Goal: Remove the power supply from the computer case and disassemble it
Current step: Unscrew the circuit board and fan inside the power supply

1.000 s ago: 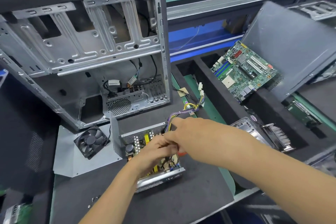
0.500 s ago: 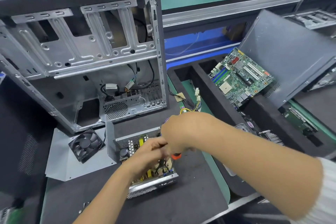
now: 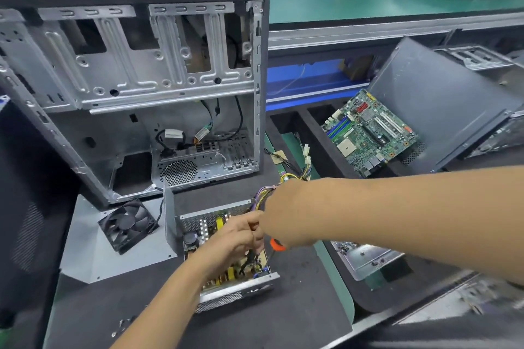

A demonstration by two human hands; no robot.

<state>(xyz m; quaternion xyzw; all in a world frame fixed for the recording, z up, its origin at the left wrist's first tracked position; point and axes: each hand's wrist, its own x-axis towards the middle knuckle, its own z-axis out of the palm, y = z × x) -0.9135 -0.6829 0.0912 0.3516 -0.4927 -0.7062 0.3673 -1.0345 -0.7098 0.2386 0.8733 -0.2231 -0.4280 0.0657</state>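
fingers of the left hand (image 3: 238, 238) curl down into the opened silver metal power supply box (image 3: 226, 258); the right hand (image 3: 279, 215) grips an orange-handled tool (image 3: 276, 244) above its right edge. the box sits near the emptied grey computer case (image 3: 136, 79), bare dark mat (image 3: 297, 306) to its right.

1. The case (image 3: 136, 79) is bare stamped metal, dull silver, with a matt black top.
2. The supply (image 3: 226, 272), in front of the case, has a perforated metal shell with a faint sheen.
3. The fan (image 3: 127, 224), left of the supply, is glossy black plastic.
4. The mat (image 3: 255, 320) under the supply looks matt, dark and slightly rough.
5. The board (image 3: 368, 133), right of the case, is glossy green.
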